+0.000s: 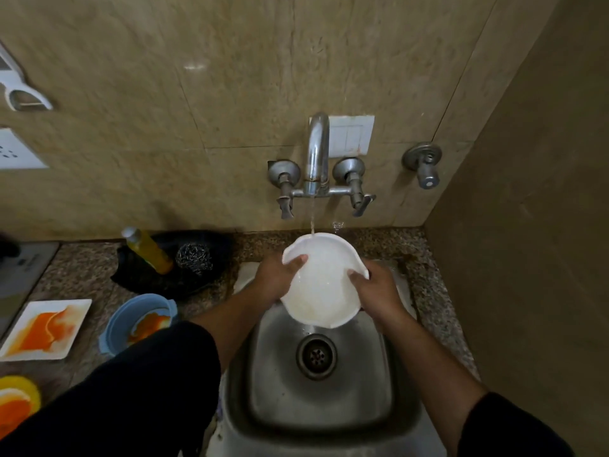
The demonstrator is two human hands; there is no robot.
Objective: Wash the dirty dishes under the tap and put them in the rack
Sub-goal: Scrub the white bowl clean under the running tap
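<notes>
A white bowl (321,282) is held tilted over the steel sink (362,400), under a thin stream from the chrome tap (317,153). The water lands at the bowl's far rim. My left hand (275,275) grips the bowl's left edge with the thumb inside. My right hand (375,288) grips its right edge the same way. On the counter to the left lie a square white plate (43,329) smeared orange, a blue bowl (131,319) with orange residue, and part of a yellow dish (16,400) at the frame's edge.
A black tray (197,278) behind the blue bowl holds a yellow soap bottle (148,249) and a steel scrubber (194,257). The sink drain (316,356) sits open below the bowl. A brown wall closes the right side. No rack is in view.
</notes>
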